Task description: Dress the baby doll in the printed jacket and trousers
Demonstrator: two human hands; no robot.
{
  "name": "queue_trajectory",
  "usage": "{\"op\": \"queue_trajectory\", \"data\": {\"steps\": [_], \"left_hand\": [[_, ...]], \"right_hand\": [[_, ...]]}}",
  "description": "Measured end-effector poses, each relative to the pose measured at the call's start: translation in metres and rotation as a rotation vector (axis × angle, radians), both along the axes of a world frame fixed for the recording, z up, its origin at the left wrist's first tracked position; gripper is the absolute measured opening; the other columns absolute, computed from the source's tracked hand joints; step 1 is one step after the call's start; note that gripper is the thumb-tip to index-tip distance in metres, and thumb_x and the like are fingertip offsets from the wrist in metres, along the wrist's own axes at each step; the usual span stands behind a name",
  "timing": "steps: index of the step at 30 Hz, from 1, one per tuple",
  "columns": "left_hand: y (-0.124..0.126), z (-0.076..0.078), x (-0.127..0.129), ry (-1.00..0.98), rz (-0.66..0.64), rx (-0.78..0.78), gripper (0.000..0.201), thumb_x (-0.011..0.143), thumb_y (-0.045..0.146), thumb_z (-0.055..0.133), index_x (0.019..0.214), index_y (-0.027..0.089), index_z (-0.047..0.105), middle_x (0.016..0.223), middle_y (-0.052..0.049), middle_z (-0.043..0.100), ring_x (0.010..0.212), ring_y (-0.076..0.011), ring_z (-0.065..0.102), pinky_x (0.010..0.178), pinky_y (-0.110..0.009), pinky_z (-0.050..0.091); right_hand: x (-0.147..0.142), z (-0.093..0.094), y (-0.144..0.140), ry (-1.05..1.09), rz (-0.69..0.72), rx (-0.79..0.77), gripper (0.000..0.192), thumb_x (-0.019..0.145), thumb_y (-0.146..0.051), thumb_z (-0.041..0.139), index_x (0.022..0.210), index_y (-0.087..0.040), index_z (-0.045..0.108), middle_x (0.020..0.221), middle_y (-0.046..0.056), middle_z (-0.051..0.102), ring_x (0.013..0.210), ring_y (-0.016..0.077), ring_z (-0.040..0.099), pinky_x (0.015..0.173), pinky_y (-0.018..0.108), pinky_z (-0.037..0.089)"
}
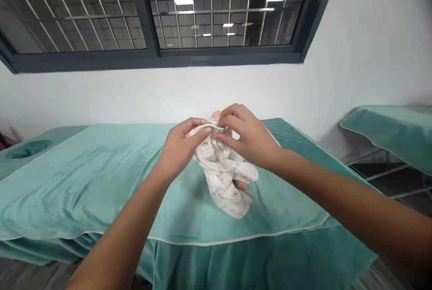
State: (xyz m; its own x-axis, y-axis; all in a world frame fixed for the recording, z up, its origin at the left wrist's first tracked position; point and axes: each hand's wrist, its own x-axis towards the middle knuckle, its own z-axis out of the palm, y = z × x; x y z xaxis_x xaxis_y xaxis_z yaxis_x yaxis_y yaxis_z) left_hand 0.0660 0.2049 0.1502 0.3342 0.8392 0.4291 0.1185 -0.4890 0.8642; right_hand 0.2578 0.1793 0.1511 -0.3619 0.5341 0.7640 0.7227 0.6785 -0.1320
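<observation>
The left hand [182, 146] pinches the garment [216, 184] by its ribbed edge [216, 127], thumb in front; the other fingers curl behind the cloth, their tips hard to make out. The right hand [248, 137] takes the same edge just beside it, thumb and bent fingers nipping the cloth; how deep its fingertips reach inside cannot be told, since folds and knuckles cover them.

The garment, white with a small print too fine to read, lies between the two hands and hangs below them in crumpled folds. Below the right hand, a skin-toned bit [240, 185] peeps out between two flaps of the cloth; whether it is a foot or a hand is unclear. Just beyond the fingers of both hands, a rounded skin-toned piece [216, 113] shows its top only, the rest hidden by the cloth and the right hand.

Under both hands spreads a green cover [101, 168], partly blocked by the forearms. Far left of the left hand, a dark oval [29, 149] is blurred, and a red thing [4, 140] is cut off by the picture's side. Well right of the right hand, a second bed [388, 132] is cut off too. Beyond the hands, a window [222, 55] runs out of view at the top.
</observation>
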Motion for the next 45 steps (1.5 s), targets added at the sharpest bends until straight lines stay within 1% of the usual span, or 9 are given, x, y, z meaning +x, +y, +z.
{"op": "queue_trajectory", "data": {"steps": [3, 6, 14, 22, 27, 30, 33, 39, 45], "left_hand": [[0.006, 0.005, -0.002, 0.082, 0.137, 0.134, 0.03, 0.082, 0.037, 0.065, 0.108, 0.022, 0.066, 0.096, -0.002, 0.066, 0.078, -0.0163, 0.061, 0.066, -0.027, 0.049], [0.008, 0.004, 0.001, 0.143, 0.254, 0.437, 0.028, 0.083, 0.033, 0.065, 0.109, 0.023, 0.065, 0.108, -0.003, 0.059, 0.101, -0.0198, 0.058, 0.082, -0.031, 0.051], [-0.015, -0.03, 0.025, 0.471, 0.233, 0.916, 0.047, 0.086, 0.04, 0.064, 0.126, 0.022, 0.049, 0.131, -0.013, 0.052, 0.125, -0.029, 0.049, 0.101, -0.045, 0.043], [-0.017, -0.04, 0.035, 0.676, 0.153, 1.196, 0.035, 0.087, 0.016, 0.058, 0.121, 0.019, 0.053, 0.139, -0.012, 0.053, 0.136, -0.0277, 0.042, 0.116, -0.05, 0.028], [-0.009, -0.035, 0.031, 0.468, 0.14, 0.806, 0.014, 0.083, 0.01, 0.052, 0.089, 0.021, 0.057, 0.103, -0.003, 0.069, 0.099, -0.0208, 0.063, 0.096, -0.041, 0.047], [-0.006, -0.028, 0.025, 0.198, 0.218, 0.443, 0.011, 0.081, 0.015, 0.053, 0.088, 0.022, 0.058, 0.082, 0.002, 0.066, 0.075, -0.0162, 0.061, 0.069, -0.03, 0.05], [-0.005, -0.018, 0.023, -0.031, 0.197, 0.226, 0.014, 0.079, 0.015, 0.053, 0.088, 0.022, 0.061, 0.076, 0.003, 0.062, 0.064, -0.0124, 0.055, 0.055, -0.023, 0.043], [-0.003, -0.005, 0.019, -0.264, -0.024, -0.192, 0.017, 0.079, 0.023, 0.059, 0.095, 0.02, 0.066, 0.069, 0.002, 0.061, 0.053, -0.0108, 0.053, 0.047, -0.021, 0.04], [-0.001, -0.006, 0.002, 0.007, -0.421, -0.46, 0.026, 0.079, 0.039, 0.071, 0.092, 0.016, 0.072, 0.081, -0.008, 0.071, 0.072, -0.0209, 0.066, 0.059, -0.029, 0.051]], "right_hand": [[0.003, 0.012, 0.002, 0.013, 0.036, -0.065, 0.014, 0.093, -0.032, 0.056, 0.083, -0.021, 0.055, 0.1, 0.006, 0.056, 0.094, 0.0214, 0.052, 0.079, 0.036, 0.042], [0.002, 0.02, 0.005, 0.158, 0.065, -0.165, 0.018, 0.091, -0.034, 0.057, 0.079, -0.022, 0.052, 0.092, 0.003, 0.057, 0.088, 0.0191, 0.052, 0.078, 0.033, 0.041], [0.002, 0.023, 0.014, 0.588, -0.073, -0.351, 0.023, 0.085, -0.037, 0.061, 0.072, -0.022, 0.049, 0.06, -0.005, 0.043, 0.058, 0.0112, 0.04, 0.057, 0.026, 0.031], [0.019, 0.006, 0.03, 1.009, 0.274, -1.07, 0.012, 0.069, -0.019, 0.066, 0.073, -0.019, 0.055, 0.061, -0.001, 0.052, 0.054, 0.0124, 0.048, 0.05, 0.027, 0.04], [0.022, -0.01, 0.015, 0.88, 0.186, -0.763, 0.03, 0.081, -0.028, 0.062, 0.111, -0.026, 0.062, 0.092, 0.001, 0.062, 0.079, 0.016, 0.058, 0.069, 0.032, 0.05], [0.024, -0.017, -0.001, 0.426, 0.238, -0.616, 0.026, 0.092, -0.046, 0.051, 0.099, -0.026, 0.066, 0.106, 0.004, 0.06, 0.1, 0.0204, 0.056, 0.087, 0.037, 0.048], [0.023, -0.018, -0.012, 0.226, 0.298, -0.571, 0.035, 0.09, -0.056, 0.053, 0.086, -0.024, 0.064, 0.112, 0.006, 0.055, 0.111, 0.0228, 0.051, 0.096, 0.039, 0.045], [0.023, -0.01, -0.01, 0.636, 0.276, -0.661, 0.036, 0.09, -0.057, 0.052, 0.083, -0.024, 0.062, 0.095, 0.003, 0.059, 0.095, 0.0196, 0.056, 0.086, 0.035, 0.047], [0.026, -0.016, 0.001, 0.971, 0.381, -0.768, 0.031, 0.085, -0.055, 0.062, 0.082, -0.024, 0.059, 0.081, 0.0, 0.059, 0.074, 0.0157, 0.055, 0.071, 0.03, 0.047]]}}
